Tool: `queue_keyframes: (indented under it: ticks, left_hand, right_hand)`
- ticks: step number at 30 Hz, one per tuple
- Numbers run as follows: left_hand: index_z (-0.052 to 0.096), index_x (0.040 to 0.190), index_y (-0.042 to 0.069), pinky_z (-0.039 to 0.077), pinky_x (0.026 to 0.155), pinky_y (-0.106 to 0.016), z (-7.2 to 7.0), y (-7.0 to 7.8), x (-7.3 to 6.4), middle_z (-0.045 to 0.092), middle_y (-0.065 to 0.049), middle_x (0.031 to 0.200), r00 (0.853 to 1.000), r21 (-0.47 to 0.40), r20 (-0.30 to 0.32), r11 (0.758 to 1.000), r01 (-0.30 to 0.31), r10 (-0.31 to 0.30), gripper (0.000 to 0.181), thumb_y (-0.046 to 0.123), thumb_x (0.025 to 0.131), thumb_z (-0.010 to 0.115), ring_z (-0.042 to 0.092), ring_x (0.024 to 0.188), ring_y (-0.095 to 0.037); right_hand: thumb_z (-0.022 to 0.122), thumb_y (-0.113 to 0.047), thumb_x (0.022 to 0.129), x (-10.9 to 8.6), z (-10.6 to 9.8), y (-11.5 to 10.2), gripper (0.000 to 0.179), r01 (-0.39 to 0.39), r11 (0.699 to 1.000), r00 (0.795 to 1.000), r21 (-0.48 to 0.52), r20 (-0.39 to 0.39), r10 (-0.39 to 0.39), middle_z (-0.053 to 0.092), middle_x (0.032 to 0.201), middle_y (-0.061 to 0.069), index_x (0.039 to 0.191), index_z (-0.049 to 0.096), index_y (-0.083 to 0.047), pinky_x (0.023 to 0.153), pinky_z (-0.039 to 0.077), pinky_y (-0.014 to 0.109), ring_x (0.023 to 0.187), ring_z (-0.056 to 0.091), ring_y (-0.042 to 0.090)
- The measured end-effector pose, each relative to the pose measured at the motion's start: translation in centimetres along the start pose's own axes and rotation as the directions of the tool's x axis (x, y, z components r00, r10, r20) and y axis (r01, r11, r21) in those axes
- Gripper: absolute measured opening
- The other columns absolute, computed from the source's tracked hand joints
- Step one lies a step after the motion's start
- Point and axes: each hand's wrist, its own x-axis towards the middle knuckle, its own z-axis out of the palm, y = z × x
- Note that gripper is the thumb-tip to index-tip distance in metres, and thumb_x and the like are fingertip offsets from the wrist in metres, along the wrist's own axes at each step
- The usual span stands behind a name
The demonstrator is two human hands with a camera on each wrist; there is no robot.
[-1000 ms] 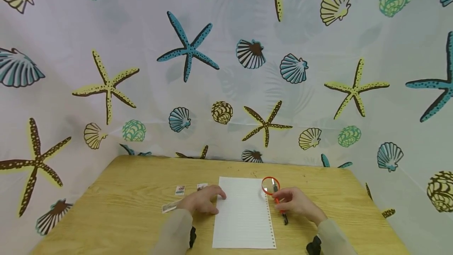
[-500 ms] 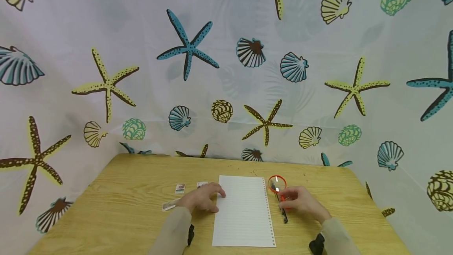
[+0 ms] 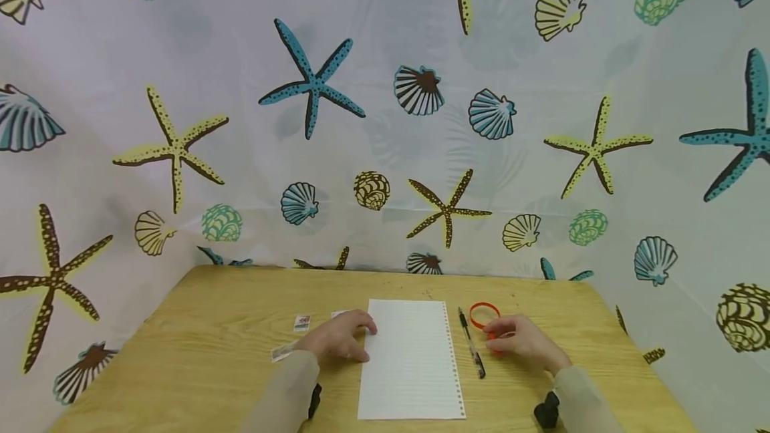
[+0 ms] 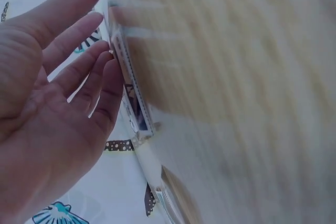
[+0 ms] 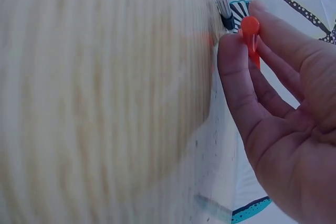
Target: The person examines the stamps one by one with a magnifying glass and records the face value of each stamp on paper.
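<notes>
My right hand (image 3: 523,341) pinches the handle of a red-rimmed magnifying glass (image 3: 484,315) between thumb and fingers, low over the table to the right of the pen. In the right wrist view the orange handle end (image 5: 250,26) shows between the fingertips. A clear-barrelled black pen (image 3: 471,343) lies slanted between the paper and that hand. The lined, hole-edged sheet of paper (image 3: 409,359) lies in the middle. At its upper left edge rests my left hand (image 3: 339,337), fingers relaxed and holding nothing, fingertips right at the sheet.
Small stamp-like pictures lie left of the paper: one (image 3: 302,323) in plain sight, one (image 3: 339,313) partly behind the left hand, and a longer strip (image 3: 283,352) by the left wrist. The wooden table (image 3: 198,353) ends at a shell-and-starfish curtain (image 3: 361,239).
My right hand has moved the magnifying glass to the right, from over the paper's edge and the pen to beside the pen, which now shows whole. The left hand stays at the sheet.
</notes>
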Motion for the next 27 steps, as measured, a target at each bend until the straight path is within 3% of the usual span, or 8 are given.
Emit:
queue_keyframes:
  ticks: [7, 20, 27]
  left_hand:
    - [0.063, 0.122, 0.008, 0.032, 0.113, -0.054, 0.0, -0.8, 0.0, 0.051, -0.017, 0.142, 1.0, -0.068, 0.0, 0.998, -0.008, 0.008, 0.054, 0.01, 0.073, 0.086, 0.042, 0.136, -0.038]
    - [0.059, 0.123, 0.0, 0.032, 0.113, -0.054, 0.0, -1.2, 0.4, 0.053, -0.019, 0.138, 0.994, -0.034, 0.025, 0.994, -0.103, 0.104, 0.057, 0.012, 0.075, 0.086, 0.043, 0.134, -0.039]
    - [0.058, 0.125, 0.003, 0.028, 0.115, -0.055, -0.5, -1.4, 0.4, 0.05, -0.015, 0.141, 0.996, -0.079, 0.044, 0.994, -0.075, 0.079, 0.058, 0.011, 0.075, 0.085, 0.039, 0.137, -0.037]
  right_hand:
    - [0.077, -0.018, 0.085, -0.1, -0.5, 0.4, 0.041, -0.041, 0.999, 0.999, 0.003, 0.02, 0.041, 0.068, 0.109, 0.013, 0.118, 0.066, 0.004, 0.073, 0.056, 0.028, 0.089, 0.061, 0.014]
    - [0.074, -0.014, 0.088, -0.8, -1.2, 0.2, 0.035, -0.12, 0.993, 0.993, 0.003, 0.02, 0.12, 0.069, 0.092, 0.005, 0.116, 0.066, 0.005, 0.06, 0.05, 0.025, 0.068, 0.059, 0.011]
    - [0.072, -0.012, 0.088, -1.3, -2.2, 0.0, 0.034, -0.18, 0.982, 0.983, 0.055, 0.039, 0.178, 0.07, 0.09, 0.004, 0.116, 0.063, 0.005, 0.059, 0.055, 0.029, 0.066, 0.061, 0.012]
